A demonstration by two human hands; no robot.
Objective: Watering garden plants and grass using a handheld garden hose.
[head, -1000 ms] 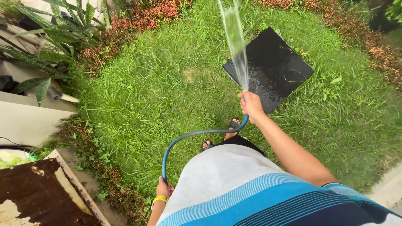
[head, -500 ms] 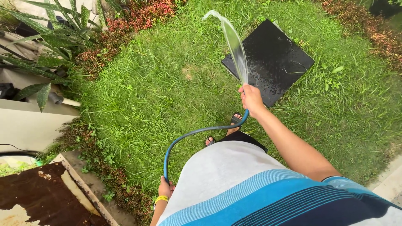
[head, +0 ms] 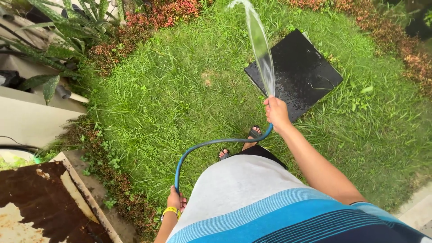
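While the person stands on the lawn (head: 171,99), the right hand (head: 276,113) grips the end of a blue garden hose (head: 211,145), sending a water jet (head: 261,45) up past a wet black slab (head: 294,74). The left hand (head: 175,201), low beside the hip, is closed around the hose's slack. Watering looks mid-course; sweeping the spray calls for a steady wrist.

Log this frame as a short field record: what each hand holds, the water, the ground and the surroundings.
right hand: right hand raised, fingers closed around the outlet end of the blue rubber garden hose
left hand: left hand, yellow wristband, grips the hose lower down by the hip
water: clear water stream arcs up and away over the lawn
ground: green grass lawn; wet black square slab beside the stream
feet: dark sandals on the grass
left edge: rusty brown metal sheet, spiky green plants
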